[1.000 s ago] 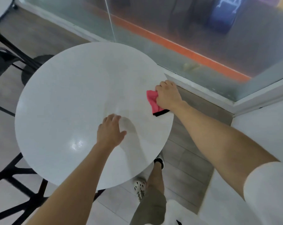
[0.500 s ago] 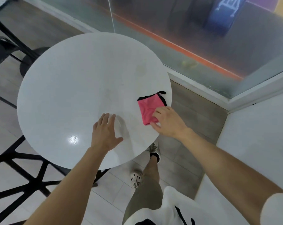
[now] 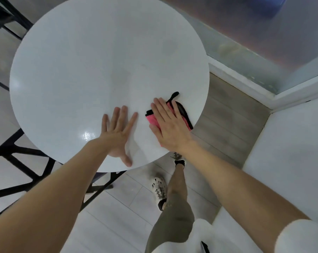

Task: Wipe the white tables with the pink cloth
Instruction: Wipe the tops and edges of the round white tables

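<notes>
A round white table [image 3: 81, 70] fills the upper left of the head view. Near its right front edge lies the pink cloth [image 3: 151, 119], which has a black trim and a black loop. My right hand [image 3: 168, 125] lies flat on top of the cloth with fingers stretched out, pressing it to the tabletop and covering most of it. My left hand [image 3: 118, 132] rests flat on the bare tabletop just left of the cloth, fingers spread, holding nothing.
The table's black legs [image 3: 17, 152] spread over the floor at the left. A glass partition [image 3: 245, 33] runs behind the table, and a white wall [image 3: 291, 152] stands close on the right. A dark chair [image 3: 1, 17] is at top left. My shoe [image 3: 159, 187] is below the table edge.
My right hand slid the cloth from the table's far right edge back toward the near edge and now lies flat over it. My left hand has spread its fingers flat.
</notes>
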Demonstrator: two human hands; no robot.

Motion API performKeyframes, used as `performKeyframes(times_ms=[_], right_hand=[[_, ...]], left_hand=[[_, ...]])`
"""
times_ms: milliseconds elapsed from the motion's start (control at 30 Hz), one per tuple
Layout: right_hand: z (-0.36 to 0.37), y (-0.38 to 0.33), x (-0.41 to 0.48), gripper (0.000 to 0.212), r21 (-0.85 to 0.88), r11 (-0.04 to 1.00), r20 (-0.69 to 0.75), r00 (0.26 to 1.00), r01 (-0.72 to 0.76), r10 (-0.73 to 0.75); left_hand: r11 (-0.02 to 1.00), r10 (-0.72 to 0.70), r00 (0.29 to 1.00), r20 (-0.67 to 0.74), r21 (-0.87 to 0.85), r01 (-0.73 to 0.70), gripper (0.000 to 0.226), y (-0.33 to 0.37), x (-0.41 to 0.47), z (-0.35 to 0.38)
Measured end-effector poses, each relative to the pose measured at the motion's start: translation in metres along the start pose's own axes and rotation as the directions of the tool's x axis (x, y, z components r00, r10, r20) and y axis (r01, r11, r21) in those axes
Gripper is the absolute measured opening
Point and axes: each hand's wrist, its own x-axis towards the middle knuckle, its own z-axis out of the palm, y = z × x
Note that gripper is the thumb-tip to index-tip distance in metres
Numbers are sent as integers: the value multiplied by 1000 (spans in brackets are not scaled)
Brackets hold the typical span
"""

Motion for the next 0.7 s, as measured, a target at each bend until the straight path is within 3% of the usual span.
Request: performKeyframes(times_ms=[67, 133, 200, 300, 367, 400, 467, 533, 567, 633, 700], right_hand=[[-3, 15, -11, 66, -1, 981, 36, 980, 196, -196], [-10, 51, 3, 63, -47, 974, 49, 975, 220, -218], [-15, 96, 34, 63, -105, 994, -4, 1000, 0, 0], [-16, 126, 76, 65, -48, 918, -67, 918, -394, 390], [-10, 90, 82, 66, 1, 889, -121, 882, -458, 455], [-7, 64, 76, 65, 6, 914, -147, 904, -405, 402], [-5, 21, 50, 62, -8, 995, -130, 987, -97, 95], [-8, 13, 25, 64, -29, 971, 9, 972, 235, -235], [-11, 24, 22, 66, -23, 946, 56, 945, 323, -321], [-16, 58, 37, 69, 25, 968, -1, 968, 250, -250], [-18, 95, 68, 71, 55, 996, -140, 988, -66, 73]], left_hand=[[1000, -1, 1000, 30, -5, 1, 184, 0, -2, -2], [1000, 7, 998, 56, -13, -6, 184, 1, -2, -4], [1000, 17, 996, 92, -19, -16, 183, 0, 0, -4], [999, 18, 992, 129, -36, -13, 183, 0, 5, -6], [999, 23, 990, 137, -52, -16, 183, -1, 4, -6], [999, 26, 991, 135, -50, -19, 183, -2, 2, -5], [999, 27, 991, 132, -44, -21, 183, -1, 1, -5], [998, 28, 993, 117, -59, -21, 183, 0, 1, -6], [998, 35, 993, 115, -65, -28, 183, 0, 1, -6], [997, 48, 992, 118, -74, -39, 183, -1, 2, -5], [995, 53, 992, 113, -84, -44, 183, -2, 3, -5]])
